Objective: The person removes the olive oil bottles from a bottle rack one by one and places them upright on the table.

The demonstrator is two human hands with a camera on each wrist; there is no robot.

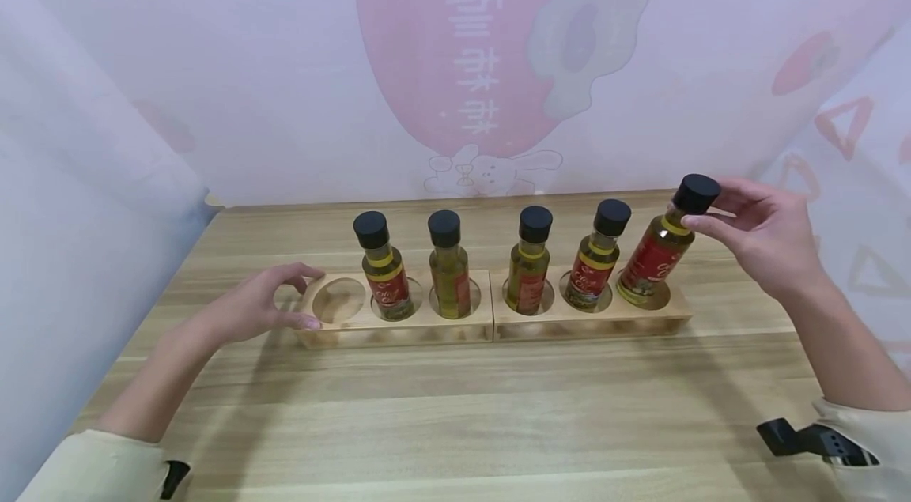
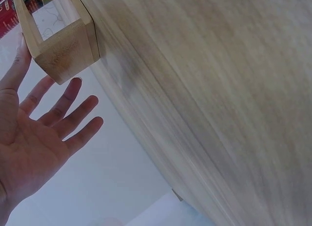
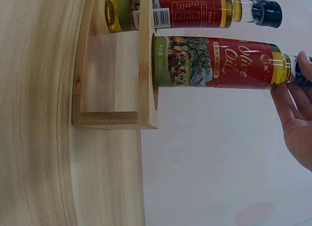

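My right hand [image 1: 772, 237] pinches a bottle of olive oil [image 1: 656, 255] near its black cap, with the thumb in front and fingers behind. The bottle leans right, its base inside the end hole of the right wooden bottle rack [image 1: 591, 326]; the right wrist view shows its red label. At the far left, my left hand [image 1: 252, 304] spans the end of the left wooden bottle rack [image 1: 398, 336], thumb at the front edge and index finger at the back corner. Its other fingers spread away from the wood in the left wrist view. Beside that hand is a bottle-free round hole [image 1: 339, 302].
Several more olive oil bottles stand in the racks: two in the left one, such as the bottle [image 1: 387, 281], and two in the right one, such as the bottle [image 1: 592, 269]. The racks meet end to end on a wood-grain table [image 1: 455, 415]. Behind hangs a printed white sheet [image 1: 285, 91].
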